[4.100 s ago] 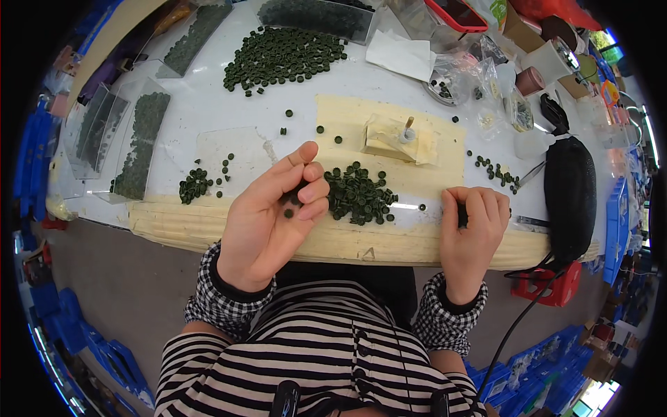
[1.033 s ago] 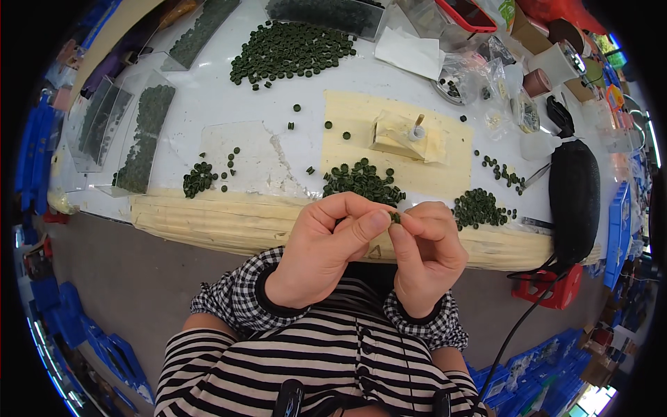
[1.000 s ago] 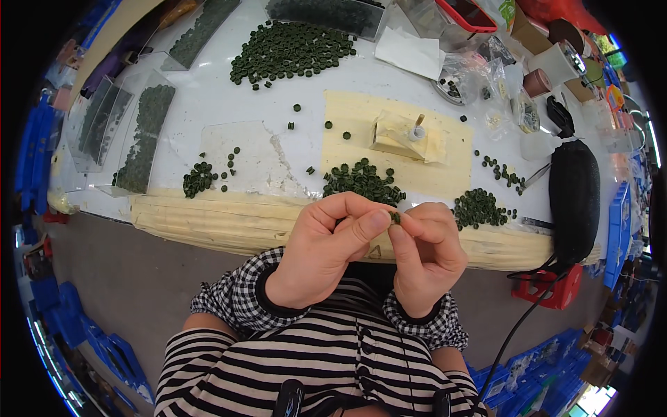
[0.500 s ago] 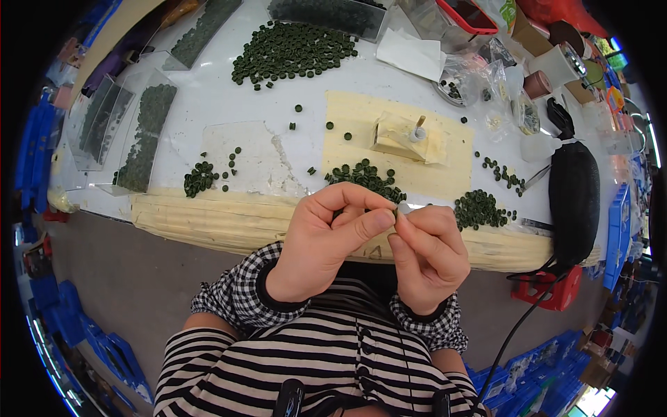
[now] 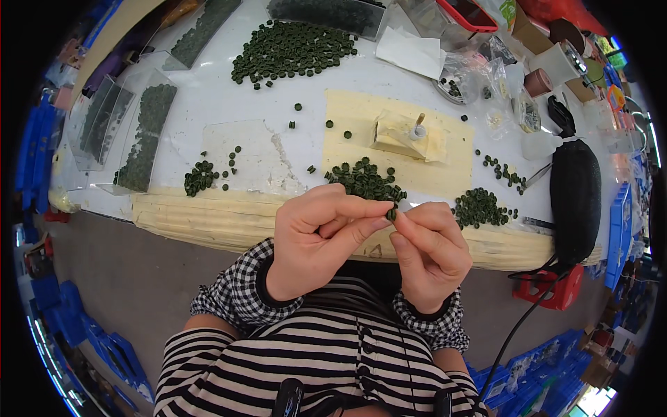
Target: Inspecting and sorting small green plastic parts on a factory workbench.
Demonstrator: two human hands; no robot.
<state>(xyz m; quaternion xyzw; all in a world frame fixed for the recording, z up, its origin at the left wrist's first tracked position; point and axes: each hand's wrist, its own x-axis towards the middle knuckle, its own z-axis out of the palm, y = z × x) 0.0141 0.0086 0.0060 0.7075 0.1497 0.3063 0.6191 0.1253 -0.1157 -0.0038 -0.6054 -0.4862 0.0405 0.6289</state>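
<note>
1. A small green piece (image 5: pixel 392 215), largely covered half a second ago, now shows at the fingertips above the counter (image 5: pixel 201 90), suggesting a shifted hold, handling unfinished.
2. The left hand (image 5: pixel 313 240) pinches it; the right hand (image 5: pixel 434 254) meets it, grip unclear.
3. Behind, similar pieces form a heap (image 5: pixel 365 179).

Small green parts (image 5: pixel 295 52) lie heaped on a tape-edged bench (image 5: pixel 243 101) and in clear trays (image 5: pixel 129 101) at what appears to be a workshop, with blue bins (image 5: pixel 617 233) on either side.
</note>
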